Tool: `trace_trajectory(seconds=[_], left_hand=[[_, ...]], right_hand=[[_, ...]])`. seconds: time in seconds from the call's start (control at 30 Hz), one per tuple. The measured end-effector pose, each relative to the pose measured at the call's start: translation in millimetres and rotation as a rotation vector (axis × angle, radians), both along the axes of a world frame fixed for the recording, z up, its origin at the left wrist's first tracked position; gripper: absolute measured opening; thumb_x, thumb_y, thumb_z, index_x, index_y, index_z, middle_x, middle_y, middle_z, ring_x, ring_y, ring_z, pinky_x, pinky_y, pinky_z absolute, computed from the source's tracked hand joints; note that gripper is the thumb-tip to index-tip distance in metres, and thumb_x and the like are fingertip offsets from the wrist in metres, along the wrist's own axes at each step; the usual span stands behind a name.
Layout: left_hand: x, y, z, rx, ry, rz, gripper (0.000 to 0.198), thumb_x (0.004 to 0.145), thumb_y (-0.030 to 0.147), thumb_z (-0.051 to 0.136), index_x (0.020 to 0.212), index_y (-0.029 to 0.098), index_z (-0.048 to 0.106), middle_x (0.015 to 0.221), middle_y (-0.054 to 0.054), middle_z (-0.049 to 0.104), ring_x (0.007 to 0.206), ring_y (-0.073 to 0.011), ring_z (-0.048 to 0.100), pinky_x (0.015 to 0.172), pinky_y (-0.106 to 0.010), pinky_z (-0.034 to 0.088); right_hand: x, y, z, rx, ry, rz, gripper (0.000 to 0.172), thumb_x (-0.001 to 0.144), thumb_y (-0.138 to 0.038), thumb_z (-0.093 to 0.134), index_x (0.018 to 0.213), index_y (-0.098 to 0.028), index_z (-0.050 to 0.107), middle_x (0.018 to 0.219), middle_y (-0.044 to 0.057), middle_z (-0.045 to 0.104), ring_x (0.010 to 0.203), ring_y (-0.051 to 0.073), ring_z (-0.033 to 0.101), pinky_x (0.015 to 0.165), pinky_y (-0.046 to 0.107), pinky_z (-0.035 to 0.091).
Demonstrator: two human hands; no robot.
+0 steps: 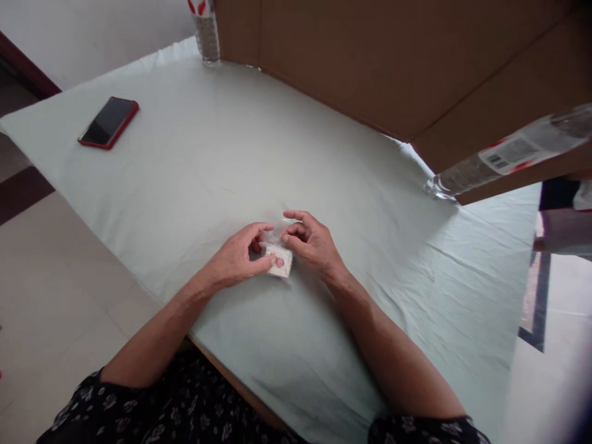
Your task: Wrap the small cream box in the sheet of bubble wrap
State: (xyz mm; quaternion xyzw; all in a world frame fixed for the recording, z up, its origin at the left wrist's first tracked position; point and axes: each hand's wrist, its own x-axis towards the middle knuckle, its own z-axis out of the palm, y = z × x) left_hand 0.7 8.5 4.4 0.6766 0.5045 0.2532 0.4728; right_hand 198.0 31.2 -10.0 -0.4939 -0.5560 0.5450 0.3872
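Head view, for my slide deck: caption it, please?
Left hand holds a small pale block while the right hand touches clear plastic above a pale cloth.

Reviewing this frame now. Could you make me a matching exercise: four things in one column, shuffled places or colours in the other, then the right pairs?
Column one
1. phone
2. cardboard
3. small block
4. barcoded bottle

Column two
A. see-through, at the right of the picture
B. pale, touched by the left hand
C. red-edged, lying on the cloth at the left
D. plain brown, across the top of the picture

Right pairs: 1-C, 2-D, 3-B, 4-A
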Motion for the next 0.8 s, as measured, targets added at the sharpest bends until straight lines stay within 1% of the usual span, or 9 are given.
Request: trace_trajectory(seconds=[0.07,0.13,0.2,0.27,0.33,0.43,0.6,0.7,0.8], left_hand=[[0.4,0.3,-1.1,-0.001,-0.007,0.010,0.057,0.080,0.035,0.071,0.133,0.020,0.055,0.103,-0.005,0.061,0.082,-0.0150,0.058,0.072,-0.028,0.049],[0.9,0.8,-0.8,-0.010,-0.010,0.020,0.061,0.079,0.034,0.071,0.136,0.020,0.053,0.113,-0.008,0.061,0.081,-0.0145,0.057,0.072,-0.028,0.049],[1.1,1.7,0.0,-0.038,-0.014,0.026,0.067,0.078,0.034,0.071,0.140,0.019,0.049,0.125,-0.011,0.059,0.078,-0.0133,0.056,0.071,-0.029,0.049],[0.6,3.1,0.1,-0.083,-0.023,0.014,0.074,0.078,0.034,0.071,0.146,0.020,0.045,0.133,-0.012,0.058,0.075,-0.0123,0.055,0.070,-0.029,0.049],[-0.4,4.6,-1.4,-0.112,-0.041,-0.011,0.078,0.079,0.035,0.071,0.149,0.021,0.041,0.129,-0.011,0.060,0.074,-0.0124,0.055,0.070,-0.029,0.048],[-1.7,5.9,-4.6,-0.109,-0.073,-0.039,0.076,0.081,0.035,0.070,0.150,0.021,0.041,0.117,-0.008,0.064,0.076,-0.0132,0.055,0.069,-0.027,0.047],[-0.7,4.7,-4.5,-0.103,-0.101,-0.016,0.073,0.080,0.034,0.070,0.147,0.021,0.045,0.116,-0.008,0.064,0.077,-0.0128,0.055,0.069,-0.027,0.047],[0.3,4.1,-2.9,-0.103,-0.098,-0.010,0.072,0.080,0.035,0.070,0.146,0.020,0.046,0.115,-0.008,0.063,0.077,-0.0132,0.055,0.070,-0.027,0.047],[1.0,4.3,-2.3,-0.101,-0.093,-0.009,0.070,0.081,0.035,0.068,0.146,0.020,0.046,0.115,-0.007,0.062,0.077,-0.0130,0.055,0.070,-0.027,0.047]], right_hand=[[0.4,-0.7,1.1,-0.021,0.036,-0.001,0.044,0.074,-0.028,0.067,0.116,-0.020,0.058,0.074,-0.004,0.064,0.065,0.012,0.057,0.064,0.028,0.045],[1.0,-1.3,2.0,-0.038,0.063,-0.007,0.043,0.074,-0.028,0.069,0.115,-0.020,0.058,0.074,-0.004,0.064,0.065,0.011,0.057,0.065,0.028,0.045],[1.6,-2.1,3.2,-0.046,0.073,-0.009,0.042,0.074,-0.027,0.070,0.115,-0.020,0.059,0.075,-0.004,0.064,0.066,0.011,0.057,0.066,0.028,0.046],[2.5,-3.1,5.0,-0.052,0.069,0.002,0.042,0.075,-0.027,0.070,0.115,-0.020,0.059,0.076,-0.004,0.065,0.067,0.011,0.058,0.066,0.028,0.047],[4.0,-3.8,6.9,-0.052,0.060,0.014,0.041,0.076,-0.027,0.069,0.115,-0.020,0.059,0.077,-0.003,0.066,0.069,0.012,0.060,0.068,0.029,0.048],[6.2,-3.2,8.6,-0.041,0.052,0.020,0.039,0.077,-0.027,0.068,0.115,-0.020,0.060,0.078,-0.003,0.066,0.071,0.013,0.061,0.070,0.030,0.049],[4.9,1.1,7.6,-0.039,0.077,0.027,0.040,0.077,-0.030,0.071,0.114,-0.021,0.060,0.086,0.000,0.068,0.077,0.015,0.065,0.073,0.031,0.051],[2.1,2.6,7.8,0.037,0.070,-0.019,0.037,0.078,-0.031,0.072,0.112,-0.022,0.062,0.086,0.001,0.070,0.081,0.016,0.067,0.078,0.033,0.052],[1.1,0.7,10.4,0.141,-0.007,-0.071,0.029,0.081,-0.029,0.071,0.109,-0.022,0.066,0.086,0.001,0.071,0.084,0.017,0.068,0.080,0.033,0.053]])
